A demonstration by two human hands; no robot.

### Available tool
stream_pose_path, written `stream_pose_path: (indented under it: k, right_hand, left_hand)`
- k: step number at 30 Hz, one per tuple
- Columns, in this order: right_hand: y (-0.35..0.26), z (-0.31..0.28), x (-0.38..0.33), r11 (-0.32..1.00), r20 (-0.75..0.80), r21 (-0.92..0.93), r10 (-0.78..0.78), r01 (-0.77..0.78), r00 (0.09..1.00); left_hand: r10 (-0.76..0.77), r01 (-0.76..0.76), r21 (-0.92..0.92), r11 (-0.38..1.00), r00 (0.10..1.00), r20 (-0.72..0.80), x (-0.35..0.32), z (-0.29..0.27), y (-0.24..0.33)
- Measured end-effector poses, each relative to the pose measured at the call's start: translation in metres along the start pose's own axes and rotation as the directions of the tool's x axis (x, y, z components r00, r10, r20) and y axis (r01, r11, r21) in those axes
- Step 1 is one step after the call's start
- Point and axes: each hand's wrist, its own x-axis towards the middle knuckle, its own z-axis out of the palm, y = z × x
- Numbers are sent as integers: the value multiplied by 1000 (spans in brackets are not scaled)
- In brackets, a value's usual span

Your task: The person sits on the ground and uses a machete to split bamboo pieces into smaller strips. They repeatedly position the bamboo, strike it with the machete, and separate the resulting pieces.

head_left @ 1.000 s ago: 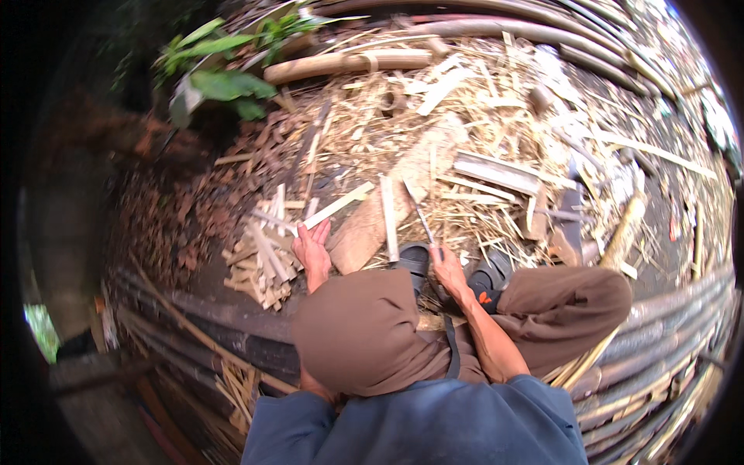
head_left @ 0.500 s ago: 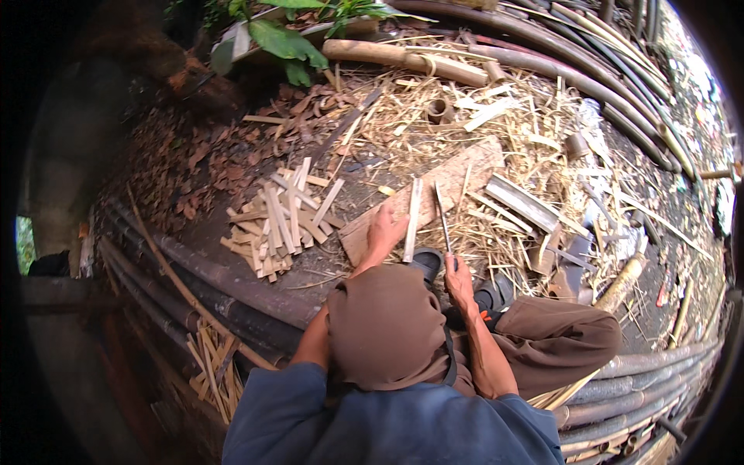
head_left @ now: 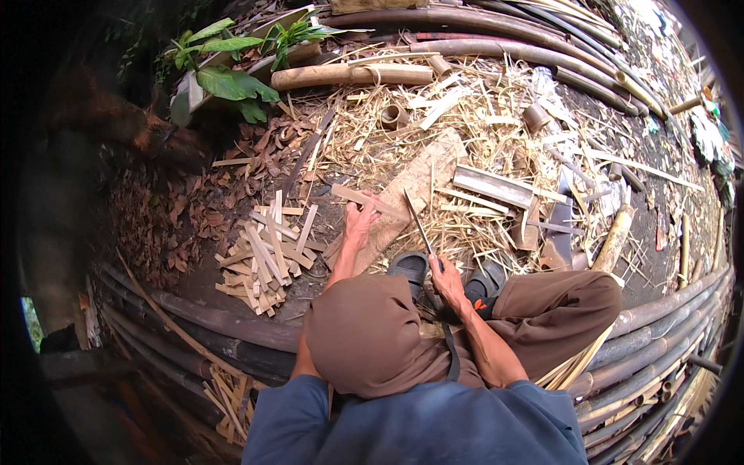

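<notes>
My left hand (head_left: 359, 225) is closed around a flat bamboo strip (head_left: 350, 194), which slants from upper left down to the right above a worn wooden board (head_left: 434, 164). In my right hand (head_left: 447, 280) is the handle of a long, narrow knife (head_left: 418, 222). Its blade points up and slightly left, its tip close to the strip's right end; whether they touch I cannot tell. Left of the board lies a heap of cut bamboo strips (head_left: 263, 256). The board's lower end is partly hidden by my left hand and forearm.
Bamboo shavings (head_left: 480, 147) cover the ground beyond the board. A split bamboo half (head_left: 496, 186) lies to the right. Long bamboo poles (head_left: 527, 53) run along the back, with more poles (head_left: 232, 325) at the left. My sandaled foot (head_left: 408, 268) is just below the board.
The strip in my left hand has swung from nearly upright to a slant leaning left. My knife has tilted leftward, and the whole view has shifted a little.
</notes>
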Motion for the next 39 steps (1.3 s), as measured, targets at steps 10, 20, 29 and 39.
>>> stream_pose_path:
  k: [10, 20, 29, 39]
  right_hand:
    - [-78, -9, -34, 968, 101, -8, -248, 250, 964]
    - [-15, 8, 0, 958, -15, -119, -263, 260, 965]
    - [-72, -32, -20, 981, -31, 56, -182, 184, 983]
    - [-161, -61, -26, 892, 65, 310, -365, 329, 929]
  left_hand:
    - [159, -35, 386, 922, 942, -295, -34, 21, 37]
    - [115, 57, 752, 657, 978, -175, -30, 48, 44]
    - [284, -203, 469, 860, 953, -108, -26, 59, 47]
    - [190, -276, 556, 784, 959, 209, -41, 77, 56]
